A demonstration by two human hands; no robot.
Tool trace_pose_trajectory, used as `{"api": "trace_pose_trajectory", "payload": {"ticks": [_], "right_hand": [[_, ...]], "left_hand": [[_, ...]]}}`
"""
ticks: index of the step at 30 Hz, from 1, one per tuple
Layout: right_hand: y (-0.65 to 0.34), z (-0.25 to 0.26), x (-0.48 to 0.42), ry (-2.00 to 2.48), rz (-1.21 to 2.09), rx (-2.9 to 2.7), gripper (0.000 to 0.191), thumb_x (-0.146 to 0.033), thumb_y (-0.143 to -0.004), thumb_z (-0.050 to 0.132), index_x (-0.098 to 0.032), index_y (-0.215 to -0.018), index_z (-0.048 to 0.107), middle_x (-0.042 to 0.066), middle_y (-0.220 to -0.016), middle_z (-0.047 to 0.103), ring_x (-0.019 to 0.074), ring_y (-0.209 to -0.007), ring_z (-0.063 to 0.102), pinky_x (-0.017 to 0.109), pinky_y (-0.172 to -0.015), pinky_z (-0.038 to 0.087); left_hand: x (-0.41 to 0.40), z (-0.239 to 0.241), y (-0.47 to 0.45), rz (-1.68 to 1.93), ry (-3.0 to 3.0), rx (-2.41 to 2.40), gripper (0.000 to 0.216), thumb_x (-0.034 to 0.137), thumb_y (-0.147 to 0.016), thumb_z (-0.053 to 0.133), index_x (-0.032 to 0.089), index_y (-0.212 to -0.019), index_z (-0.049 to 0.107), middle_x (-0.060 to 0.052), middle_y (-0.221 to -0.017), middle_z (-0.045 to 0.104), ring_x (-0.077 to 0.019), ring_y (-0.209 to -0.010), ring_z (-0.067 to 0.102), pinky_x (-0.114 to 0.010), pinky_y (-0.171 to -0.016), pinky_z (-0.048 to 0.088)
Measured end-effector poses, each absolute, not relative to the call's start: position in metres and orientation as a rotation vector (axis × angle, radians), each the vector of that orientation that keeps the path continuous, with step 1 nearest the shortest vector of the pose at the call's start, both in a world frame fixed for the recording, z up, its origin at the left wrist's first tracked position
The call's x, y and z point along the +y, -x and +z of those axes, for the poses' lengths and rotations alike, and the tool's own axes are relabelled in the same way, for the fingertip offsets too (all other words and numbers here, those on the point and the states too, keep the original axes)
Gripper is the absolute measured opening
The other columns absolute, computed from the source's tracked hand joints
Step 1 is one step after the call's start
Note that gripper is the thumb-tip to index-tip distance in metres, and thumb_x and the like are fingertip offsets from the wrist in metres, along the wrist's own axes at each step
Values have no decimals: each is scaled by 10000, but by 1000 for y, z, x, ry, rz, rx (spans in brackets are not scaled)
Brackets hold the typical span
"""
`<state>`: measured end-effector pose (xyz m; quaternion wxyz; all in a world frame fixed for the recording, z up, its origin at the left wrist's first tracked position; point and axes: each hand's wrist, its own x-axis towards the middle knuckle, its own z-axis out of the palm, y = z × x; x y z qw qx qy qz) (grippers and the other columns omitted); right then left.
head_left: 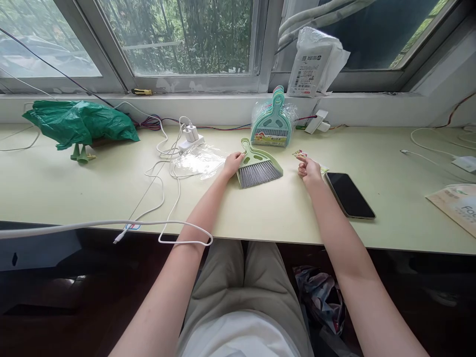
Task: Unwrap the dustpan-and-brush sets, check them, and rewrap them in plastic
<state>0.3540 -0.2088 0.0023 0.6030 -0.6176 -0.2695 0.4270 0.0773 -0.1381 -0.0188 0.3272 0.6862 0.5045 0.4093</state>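
A small green dustpan with a grey-bristled brush in it lies on the pale green desk in front of me. My left hand rests closed against the left edge of this dustpan set. My right hand sits to the right of it, fingers curled, pinching a small colourful paper label. A clear empty plastic wrapper lies just left of my left hand. A wrapped stack of several more dustpan sets stands behind, against the window ledge.
A black phone lies right of my right hand. White charger and cables trail across the desk's left middle and over its front edge. A green plastic bag sits far left, a white parcel on the sill, a printed packet far right.
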Motion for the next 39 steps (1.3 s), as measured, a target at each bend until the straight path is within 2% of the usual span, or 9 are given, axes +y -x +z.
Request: {"api": "trace_pose_trajectory", "payload": {"ticks": [3,6,9,14,18,21,27,33,39], "right_hand": [[-333,0,-213,1610,609,-1032,324,-311,-967,418,-182,-819,675,-3,-572,548,108,-475,401,246,-501,315],[-308,-2,-220,1729,167,-1528,317,-323,-961,451,-195,-902,735,88,-902,711,198,-766,586,299,-667,383],[-293,1,-229,1777,-47,-1768,352,-354,-989,418,-188,-997,729,136,-1094,689,240,-874,606,311,-663,359],[-289,4,-236,1782,-239,-1930,345,-322,-1007,377,-165,-1080,676,154,-1081,679,250,-885,611,317,-622,298],[-281,2,-237,1837,-266,-1990,359,-335,-1006,383,-157,-965,692,171,-1011,688,262,-902,606,322,-648,309],[-272,1,-238,1854,-252,-1988,369,-330,-1009,372,-150,-949,690,184,-1009,691,271,-914,604,329,-665,318],[-267,-2,-236,1884,-214,-1956,372,-258,-1005,335,-134,-956,683,173,-1031,676,246,-859,588,330,-645,300],[-273,-3,-232,1855,-134,-1910,399,-297,-1006,329,-163,-926,697,140,-1006,678,224,-808,569,329,-636,300],[-282,-4,-228,1822,1,-1878,409,-321,-995,345,-193,-903,723,111,-994,702,225,-841,585,319,-643,318]], "left_hand": [[-143,-17,-81,1024,-1843,1333,294,324,-934,490,171,-717,617,-13,-736,612,-163,-746,518,-268,-705,360],[-149,-15,-88,996,-1882,1235,317,355,-931,473,163,-741,638,-16,-754,630,-161,-757,530,-262,-706,369],[-154,-14,-96,980,-1923,1119,338,368,-921,470,154,-709,623,-13,-711,603,-151,-714,512,-257,-679,369],[-158,-14,-106,972,-1969,1071,365,392,-922,472,154,-679,604,-8,-671,570,-149,-690,499,-253,-666,378],[-159,-15,-108,959,-2006,1077,349,359,-921,490,155,-656,589,0,-666,565,-146,-699,497,-248,-676,379],[-160,-16,-107,971,-2003,1064,368,357,-928,488,149,-641,588,5,-641,537,-140,-675,486,-247,-659,375],[-157,-17,-105,976,-1964,1018,374,414,-915,510,132,-719,659,-9,-690,591,-145,-699,511,-245,-667,391],[-160,-9,-103,938,-1886,1015,461,528,-891,510,131,-733,682,-41,-772,653,-171,-772,564,-245,-691,421],[-167,-1,-104,894,-1920,1070,525,579,-873,520,133,-614,620,-34,-649,576,-164,-714,526,-246,-647,392]]}}
